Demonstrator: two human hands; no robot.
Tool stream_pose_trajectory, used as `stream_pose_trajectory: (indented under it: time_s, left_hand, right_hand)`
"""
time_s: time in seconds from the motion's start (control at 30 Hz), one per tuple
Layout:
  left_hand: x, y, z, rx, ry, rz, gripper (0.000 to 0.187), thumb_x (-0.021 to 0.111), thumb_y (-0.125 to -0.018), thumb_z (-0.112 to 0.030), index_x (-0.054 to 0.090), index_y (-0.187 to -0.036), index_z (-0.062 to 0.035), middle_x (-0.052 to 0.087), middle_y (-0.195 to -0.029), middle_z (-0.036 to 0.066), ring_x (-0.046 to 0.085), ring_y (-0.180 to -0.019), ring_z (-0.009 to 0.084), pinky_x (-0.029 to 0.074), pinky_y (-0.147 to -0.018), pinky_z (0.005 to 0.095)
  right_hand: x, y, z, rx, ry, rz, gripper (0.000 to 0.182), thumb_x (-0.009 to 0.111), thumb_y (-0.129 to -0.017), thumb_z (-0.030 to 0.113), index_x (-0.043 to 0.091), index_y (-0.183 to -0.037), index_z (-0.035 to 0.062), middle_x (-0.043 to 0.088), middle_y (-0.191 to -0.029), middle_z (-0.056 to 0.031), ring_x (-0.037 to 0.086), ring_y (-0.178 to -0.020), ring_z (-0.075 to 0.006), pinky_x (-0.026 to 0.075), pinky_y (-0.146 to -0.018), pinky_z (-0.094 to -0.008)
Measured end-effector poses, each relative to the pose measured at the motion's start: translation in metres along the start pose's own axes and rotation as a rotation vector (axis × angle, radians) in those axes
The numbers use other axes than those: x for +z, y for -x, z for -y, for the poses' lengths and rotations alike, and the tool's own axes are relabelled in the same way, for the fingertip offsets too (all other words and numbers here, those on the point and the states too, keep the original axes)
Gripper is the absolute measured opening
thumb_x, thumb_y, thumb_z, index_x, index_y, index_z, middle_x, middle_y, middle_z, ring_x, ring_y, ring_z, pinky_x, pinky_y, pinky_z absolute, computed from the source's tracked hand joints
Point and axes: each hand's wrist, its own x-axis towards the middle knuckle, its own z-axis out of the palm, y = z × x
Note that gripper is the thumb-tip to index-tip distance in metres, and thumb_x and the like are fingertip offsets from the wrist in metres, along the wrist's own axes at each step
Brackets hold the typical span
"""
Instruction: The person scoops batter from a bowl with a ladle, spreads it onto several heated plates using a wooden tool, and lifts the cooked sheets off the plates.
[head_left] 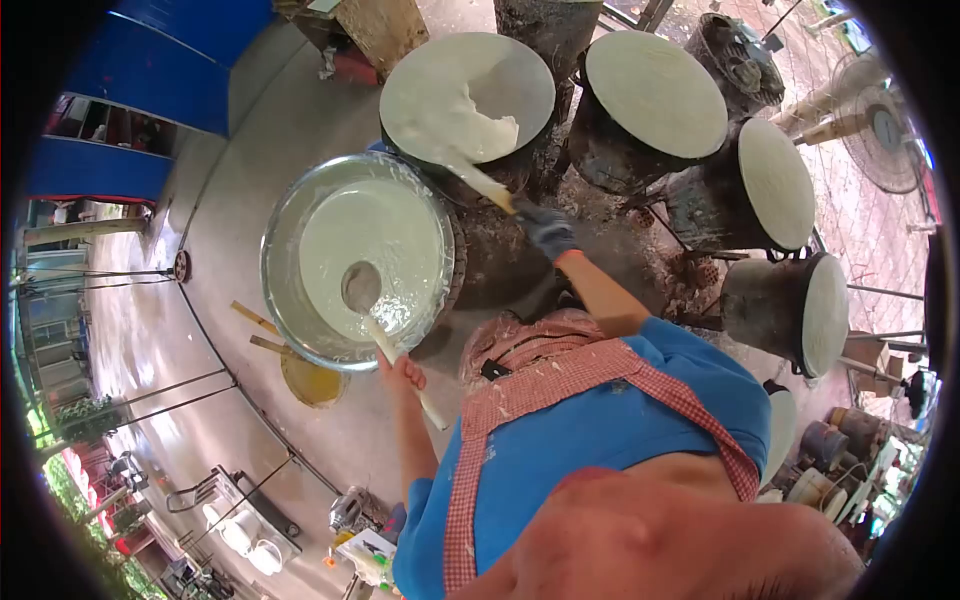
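My bare left hand [402, 372] is wrapped round the pale handle of a ladle [384, 340]. The ladle's round bowl rests in creamy white batter [375, 235] inside a large metal basin [280, 310]. My right hand [548, 232], in a dark grey glove, grips a pale stick-like tool [480, 185] with a brownish handle end. The tool's far end reaches the near edge of a round griddle [510, 80]; its tip is blurred. White batter covers part of this griddle, with a bare grey patch at its right side.
Several round drum stoves with white-coated tops, such as one stove [655, 95] and another [775, 185], curve round to my right. A yellow bucket [312, 382] with wooden sticks stands beside the basin. A fan [880, 135] is at far right, a cart [240, 520] lower left.
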Motion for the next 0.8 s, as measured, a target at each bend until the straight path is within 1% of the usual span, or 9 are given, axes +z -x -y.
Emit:
stream_pose_trajectory:
  time_s: [0.1, 0.17, 0.23, 0.27, 0.33, 0.5, 0.67, 0.73, 0.8]
  left_hand:
    - [-0.01, 0.014, -0.003, 0.082, 0.008, 0.107, 0.062, 0.043, -0.078, -0.003, 0.016, -0.13, -0.025, 0.028, -0.051, -0.002, 0.029, -0.035, 0.0084, 0.024, -0.03, 0.022]
    - [-0.011, 0.031, -0.003, 0.101, -0.007, 0.196, 0.062, 0.043, -0.08, -0.005, 0.013, -0.131, -0.0254, 0.029, -0.051, -0.002, 0.029, -0.035, 0.0084, 0.024, -0.029, 0.0216]
    - [-0.016, 0.044, 0.001, 0.103, 0.042, 0.314, 0.058, 0.042, -0.082, -0.006, 0.014, -0.129, -0.0263, 0.029, -0.051, -0.001, 0.029, -0.034, 0.0082, 0.025, -0.028, 0.0206]
    - [-0.014, 0.042, 0.003, 0.106, 0.047, 0.333, 0.058, 0.042, -0.082, -0.006, 0.014, -0.129, -0.0263, 0.029, -0.051, -0.001, 0.029, -0.034, 0.0082, 0.025, -0.028, 0.0206]
    - [-0.019, 0.047, 0.014, 0.017, 0.17, 0.365, 0.052, 0.04, -0.083, -0.007, 0.018, -0.126, -0.0273, 0.029, -0.051, -0.001, 0.028, -0.034, 0.0071, 0.025, -0.027, 0.0193]
    - [-0.019, 0.049, 0.021, -0.073, 0.396, 0.382, 0.048, 0.037, -0.085, -0.007, 0.021, -0.124, -0.0284, 0.028, -0.052, -0.003, 0.026, -0.035, 0.0045, 0.023, -0.028, 0.0177]
    - [-0.016, 0.037, 0.038, -0.019, 0.389, 0.401, 0.039, 0.039, -0.085, -0.006, 0.029, -0.119, -0.0231, 0.027, -0.055, -0.004, 0.024, -0.038, 0.0035, 0.021, -0.031, 0.017]
    - [0.003, 0.045, 0.037, -0.102, 0.389, 0.297, 0.034, 0.04, -0.084, -0.006, 0.031, -0.115, -0.0191, 0.026, -0.055, -0.005, 0.023, -0.038, 0.0028, 0.02, -0.033, 0.0171]
    - [0.011, 0.037, 0.038, -0.139, 0.416, 0.353, 0.036, 0.041, -0.084, -0.007, 0.03, -0.116, -0.0195, 0.026, -0.055, -0.005, 0.023, -0.038, 0.0027, 0.02, -0.033, 0.0171]
  right_hand:
    - [-0.005, -0.001, -0.003, 0.187, 0.226, 0.153, 0.029, 0.052, -0.079, 0.027, 0.055, -0.104, 0.0139, 0.058, -0.083, -0.0167, 0.053, -0.072, -0.0355, 0.042, -0.067, -0.0402]
    - [-0.04, -0.002, -0.03, 0.129, 0.238, 0.011, 0.031, 0.052, -0.079, 0.029, 0.054, -0.105, 0.0133, 0.058, -0.082, -0.0159, 0.054, -0.071, -0.0341, 0.041, -0.065, -0.0413]
    - [-0.076, -0.007, -0.037, 0.616, 0.112, 0.396, 0.028, 0.045, -0.081, 0.027, 0.054, -0.104, 0.0143, 0.057, -0.079, -0.0192, 0.055, -0.075, -0.0321, 0.042, -0.067, -0.0407]
    - [-0.067, 0.0, -0.024, 0.464, -0.213, 0.067, 0.029, 0.044, -0.081, 0.028, 0.054, -0.104, 0.0145, 0.059, -0.082, -0.0173, 0.056, -0.078, -0.0318, 0.042, -0.068, -0.0407]
    - [-0.036, -0.02, -0.003, 0.292, 0.159, -0.076, 0.031, 0.052, -0.079, 0.03, 0.056, -0.103, 0.0123, 0.06, -0.088, -0.0131, 0.057, -0.079, -0.0283, 0.044, -0.072, -0.0353]
    - [0.005, -0.021, -0.032, 0.005, 0.382, 0.121, 0.028, 0.045, -0.081, 0.028, 0.057, -0.101, 0.012, 0.059, -0.085, -0.0158, 0.057, -0.083, -0.0285, 0.042, -0.074, -0.0392]
    - [-0.09, -0.07, -0.031, 0.42, 0.319, 0.288, 0.03, 0.042, -0.082, 0.03, 0.057, -0.102, 0.0132, 0.059, -0.085, -0.0148, 0.057, -0.083, -0.0282, 0.043, -0.073, -0.0396]
    - [-0.033, -0.087, -0.05, 0.046, 0.253, -0.103, 0.03, 0.043, -0.081, 0.033, 0.056, -0.103, 0.0164, 0.06, -0.087, -0.0125, 0.057, -0.081, -0.028, 0.044, -0.073, -0.0376]
    - [-0.034, -0.068, -0.011, 0.0, 0.249, 0.116, 0.031, 0.044, -0.081, 0.037, 0.057, -0.1, 0.0163, 0.06, -0.091, -0.0106, 0.058, -0.079, -0.0281, 0.044, -0.074, -0.0349]
